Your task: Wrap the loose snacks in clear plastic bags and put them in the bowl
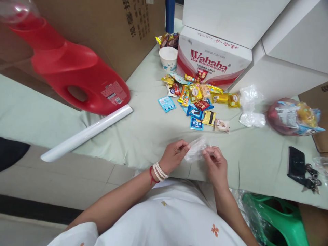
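Note:
A clear plastic bag (195, 150), crumpled and flat, is stretched between my two hands over the front edge of the table. My left hand (175, 155), with a white beaded bracelet at the wrist, pinches its left side. On the other side my right hand (215, 163) grips the right end between thumb and fingers. Just beyond lies a loose pile of small wrapped snacks (196, 94) in yellow, blue and red. Two folded clear bags (252, 119) rest to the right of that pile.
Behind the snacks stand a Wahaha carton (212, 58) and a paper cup (168, 58). A red jug (84, 75) and a white roll (87, 135) lie at left. A filled bowl (292, 118), a black case with keys (297, 164) and a green stool (276, 218) are at right.

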Demonstrator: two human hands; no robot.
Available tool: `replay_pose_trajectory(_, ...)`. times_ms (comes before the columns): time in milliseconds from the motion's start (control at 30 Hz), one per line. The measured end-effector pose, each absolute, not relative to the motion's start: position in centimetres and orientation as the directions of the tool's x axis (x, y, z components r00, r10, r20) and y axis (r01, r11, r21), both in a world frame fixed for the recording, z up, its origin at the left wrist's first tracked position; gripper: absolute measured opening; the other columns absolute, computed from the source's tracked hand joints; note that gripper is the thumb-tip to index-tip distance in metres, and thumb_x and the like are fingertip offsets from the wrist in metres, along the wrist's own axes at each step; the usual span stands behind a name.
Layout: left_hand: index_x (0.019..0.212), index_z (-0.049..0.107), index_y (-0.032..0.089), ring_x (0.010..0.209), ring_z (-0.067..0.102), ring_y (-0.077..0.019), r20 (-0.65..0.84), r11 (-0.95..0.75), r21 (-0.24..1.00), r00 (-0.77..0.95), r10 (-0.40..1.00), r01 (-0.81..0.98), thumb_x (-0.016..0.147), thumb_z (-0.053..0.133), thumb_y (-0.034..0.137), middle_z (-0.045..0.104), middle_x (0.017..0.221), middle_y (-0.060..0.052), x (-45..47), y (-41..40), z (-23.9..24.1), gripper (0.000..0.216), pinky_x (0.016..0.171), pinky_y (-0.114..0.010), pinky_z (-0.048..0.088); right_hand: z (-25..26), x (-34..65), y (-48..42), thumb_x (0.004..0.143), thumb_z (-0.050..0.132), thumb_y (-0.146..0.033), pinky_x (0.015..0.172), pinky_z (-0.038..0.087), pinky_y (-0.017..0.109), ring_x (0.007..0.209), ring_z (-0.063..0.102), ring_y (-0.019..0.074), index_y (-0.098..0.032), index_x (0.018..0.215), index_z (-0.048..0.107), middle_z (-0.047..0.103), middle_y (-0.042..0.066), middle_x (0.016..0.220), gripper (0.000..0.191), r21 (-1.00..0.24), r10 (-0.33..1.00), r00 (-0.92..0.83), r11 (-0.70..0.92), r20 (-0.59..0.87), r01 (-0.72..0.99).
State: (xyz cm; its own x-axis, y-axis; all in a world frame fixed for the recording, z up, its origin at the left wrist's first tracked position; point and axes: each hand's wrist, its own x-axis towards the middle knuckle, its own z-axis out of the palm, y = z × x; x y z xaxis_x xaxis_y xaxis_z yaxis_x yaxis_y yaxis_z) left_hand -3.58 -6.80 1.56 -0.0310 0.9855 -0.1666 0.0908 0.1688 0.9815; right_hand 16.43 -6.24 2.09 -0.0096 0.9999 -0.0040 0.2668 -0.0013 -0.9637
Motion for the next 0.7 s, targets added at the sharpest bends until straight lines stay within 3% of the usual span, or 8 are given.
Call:
replay_pose_trajectory(133, 0.08, 0.059, 0.02, 0.061, 0.044, -0.0126, -0.242, 0.259, 0.964, -0.205, 0.948, 0.06, 0.084, 0.066, 0.049, 0.049, 0.065, 0.005, -5.3, -6.5, 0.9, 0.03, 0.059, -0.025, 0.036, 2.9, 17.1, -4.9, 0.088, 0.075, -0.047, 0.062, 0.048, 0.026, 0.072, 0.057, 0.0134, -0.021, 0.085, 0.066, 0.065, 0.002, 0.09, 0.028, -0.99, 0.99, 0.016, -0.141, -0.14, 0.022)
replay_pose_trajectory(267, 0.093, 0.057, 0.021, 0.071, 0.049, -0.0145, 0.106, 0.066, 0.934, -0.449, 0.887, 0.351, 0.081, 0.069, 0.029, 0.05, 0.077, 0.003, -5.7, -7.6, 1.5, 0.019, 0.071, -0.029, 0.042, 4.1, 17.1, -4.7, 0.09, 0.072, -0.051, 0.045, 0.039, 0.023, 0.052, 0.051, 0.0081, -0.019, 0.086, 0.062, 0.073, 0.006, 0.101, 0.033, -0.982, 0.981, 0.037, -0.189, -0.188, 0.025)
replay_pose_trajectory(333, 0.093, 0.055, 0.022, 0.074, 0.05, -0.0156, 0.312, -0.134, 0.875, -0.332, 0.89, 0.465, 0.084, 0.066, 0.025, 0.051, 0.081, 0.002, -5.0, -8.5, 2.4, 0.014, 0.074, -0.031, 0.043, 4.8, 16.3, -5.4, 0.093, 0.068, -0.048, 0.043, 0.04, 0.023, 0.047, 0.048, 0.0053, -0.02, 0.089, 0.061, 0.073, 0.01, 0.121, 0.029, -0.984, 0.994, 0.049, -0.108, -0.102, 0.14)
replay_pose_trajectory(400, 0.093, 0.057, 0.022, 0.081, 0.054, -0.0183, 0.38, -0.298, 0.857, -0.126, 0.916, 0.421, 0.088, 0.065, 0.03, 0.056, 0.086, -0.002, -4.0, -9.1, 3.3, 0.013, 0.078, -0.034, 0.045, 5.7, 15.2, -6.1, 0.096, 0.065, -0.041, 0.047, 0.045, 0.024, 0.049, 0.051, 0.0052, -0.02, 0.091, 0.063, 0.066, 0.012, 0.139, 0.022, -0.938, 0.998, -0.016, 0.068, 0.066, 0.34)
replay_pose_trajectory(467, 0.098, 0.059, 0.021, 0.091, 0.057, -0.0215, 0.294, -0.279, 0.927, -0.024, 0.955, 0.249, 0.091, 0.065, 0.044, 0.06, 0.095, -0.006, -2.9, -9.2, 4.1, 0.024, 0.084, -0.037, 0.047, 6.4, 14.1, -6.7, 0.098, 0.062, -0.032, 0.056, 0.052, 0.026, 0.059, 0.063, 0.0089, -0.02, 0.093, 0.067, 0.059, 0.013, 0.149, 0.014, -0.787, 0.954, -0.164, 0.298, 0.249, 0.54)
replay_pose_trajectory(567, 0.095, 0.06, 0.02, 0.088, 0.058, -0.0204, -0.036, 0.041, 0.987, 0.037, 0.999, -0.156, 0.09, 0.063, 0.061, 0.06, 0.092, -0.004, -1.6, -8.5, 4.8, 0.042, 0.083, -0.036, 0.049, 6.8, 12.6, -7.3, 0.1, 0.054, -0.02, 0.07, 0.057, 0.027, 0.082, 0.074, 0.0162, -0.021, 0.101, 0.072, 0.06, 0.012, 0.149, 0.018, -0.535, 0.841, -0.387, 0.54, 0.379, 0.65)
replay_pose_trajectory(633, 0.09, 0.061, 0.019, 0.084, 0.058, -0.0177, -0.227, 0.229, 0.894, 0.052, 0.973, -0.386, 0.085, 0.072, 0.061, 0.06, 0.086, -0.001, -1.3, -8.0, 5.2, 0.043, 0.08, -0.032, 0.05, 6.9, 12.3, -7.5, 0.1, 0.05, -0.017, 0.076, 0.059, 0.028, 0.091, 0.075, 0.0174, -0.023, 0.109, 0.073, 0.061, 0.011, 0.148, 0.025, -0.499, 0.804, -0.476, 0.595, 0.358, 0.63)
replay_pose_trajectory(700, 0.087, 0.062, 0.019, 0.088, 0.061, -0.0172, -0.338, 0.275, 0.796, -0.018, 0.941, -0.539, 0.078, 0.08, 0.055, 0.062, 0.087, -0.001, -1.7, -7.6, 5.6, 0.041, 0.083, -0.031, 0.052, 7.1, 12.7, -7.9, 0.101, 0.05, -0.018, 0.079, 0.06, 0.028, 0.089, 0.075, 0.0162, -0.023, 0.113, 0.073, 0.057, 0.011, 0.152, 0.027, -0.583, 0.795, -0.526, 0.591, 0.303, 0.557)
